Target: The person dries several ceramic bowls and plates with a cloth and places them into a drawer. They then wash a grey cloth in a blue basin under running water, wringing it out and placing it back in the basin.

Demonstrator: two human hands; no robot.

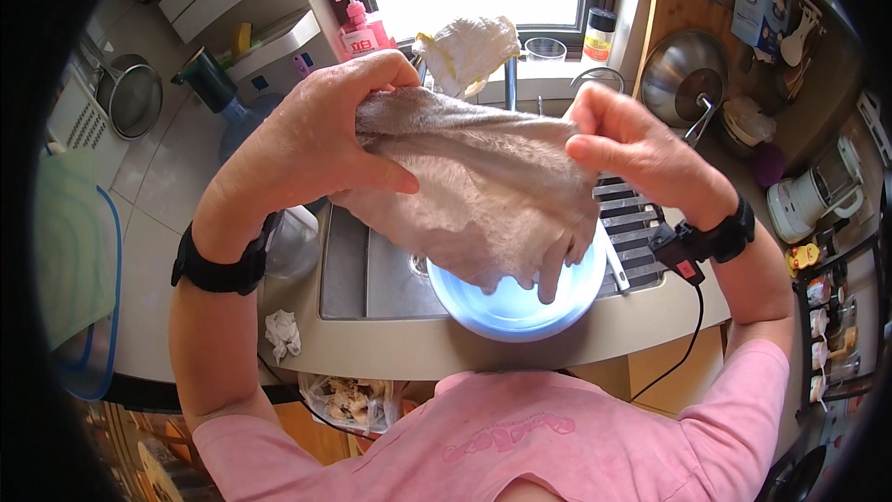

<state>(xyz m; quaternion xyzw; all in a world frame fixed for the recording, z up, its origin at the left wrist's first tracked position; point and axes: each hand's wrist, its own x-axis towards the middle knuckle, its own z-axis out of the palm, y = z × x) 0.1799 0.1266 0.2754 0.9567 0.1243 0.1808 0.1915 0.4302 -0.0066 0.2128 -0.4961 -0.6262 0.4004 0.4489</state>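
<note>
A damp-looking greyish-beige cloth (pixel 481 181) hangs spread between my two hands, above the sink. My left hand (pixel 348 125) grips its upper left corner, thumb in front. At the upper right, my right hand (pixel 620 132) pinches the other corner between thumb and fingers. The cloth's lower edge droops in uneven folds over a light blue plastic basin (pixel 516 321), hiding part of it. That basin sits at the right side of the stainless steel sink (pixel 390 279), partly over the front counter edge.
Behind the cloth, a white rag with yellow edging (pixel 467 52) drapes over the faucet. A pink pump bottle (pixel 362 31) and a drinking glass (pixel 545 50) stand by the window. A roll-up drying rack (pixel 631 230) lies right of the basin; a crumpled tissue (pixel 283 335) is on the left counter.
</note>
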